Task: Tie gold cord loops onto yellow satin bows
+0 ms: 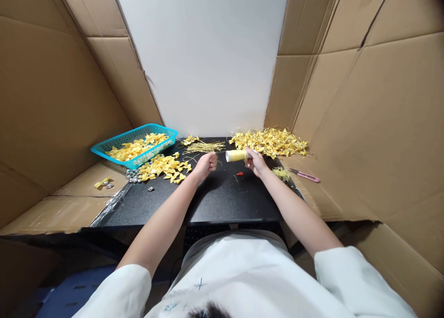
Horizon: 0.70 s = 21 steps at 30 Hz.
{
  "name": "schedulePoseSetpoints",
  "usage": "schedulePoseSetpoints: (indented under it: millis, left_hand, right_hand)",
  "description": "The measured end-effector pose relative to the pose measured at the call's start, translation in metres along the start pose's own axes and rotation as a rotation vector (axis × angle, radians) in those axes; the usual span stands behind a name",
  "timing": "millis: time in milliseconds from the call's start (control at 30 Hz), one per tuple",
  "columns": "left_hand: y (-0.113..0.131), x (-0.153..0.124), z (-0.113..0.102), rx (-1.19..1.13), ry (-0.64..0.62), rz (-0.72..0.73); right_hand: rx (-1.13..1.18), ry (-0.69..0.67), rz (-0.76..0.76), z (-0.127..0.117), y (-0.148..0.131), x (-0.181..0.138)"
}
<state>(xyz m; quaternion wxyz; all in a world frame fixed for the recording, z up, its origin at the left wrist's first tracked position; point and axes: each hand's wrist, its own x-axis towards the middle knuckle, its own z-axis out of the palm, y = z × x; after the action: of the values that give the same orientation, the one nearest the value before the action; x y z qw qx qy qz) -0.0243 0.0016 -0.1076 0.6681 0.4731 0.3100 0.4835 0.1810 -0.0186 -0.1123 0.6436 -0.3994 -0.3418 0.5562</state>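
In my right hand (255,162) is a spool of yellow thread (237,155), lying sideways with its white open end facing left. My fingers wrap round the spool's right end. To its left, my left hand (207,164) is closed in a fist above the black table (222,202). A thin yellow strand shows beside that fist, but what the fingers pinch is hidden. Just behind the hands lies a bundle of thin gold ties (204,147). Yellow ribbon bows (163,167) are heaped to the left of my left hand.
A turquoise basket (104,148) with yellow bows stands at the left, near silvery beads (133,175). At the back right is a big pile of yellow bows (272,141). Pink thread snips (307,175) lie beside thread scraps (281,174). Cardboard walls (391,124) enclose both sides.
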Motion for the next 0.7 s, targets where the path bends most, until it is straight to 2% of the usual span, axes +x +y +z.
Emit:
schedulePoseSetpoints:
  millis: [200,467,700]
  left_hand:
    - [0.015,0.001,-0.013,-0.179,0.200,0.142]
    - [0.014,0.006,-0.019,-0.276,0.410,0.176]
    - [0.018,0.006,-0.028,-0.330,0.580,0.253]
  right_hand:
    - [-0.069,0.199,-0.071,-0.006,0.001,0.004]
    - [0.035,0.505,-0.115,-0.016,-0.008,0.016]
    - [0.106,0.681,-0.138,-0.023,-0.014,0.019]
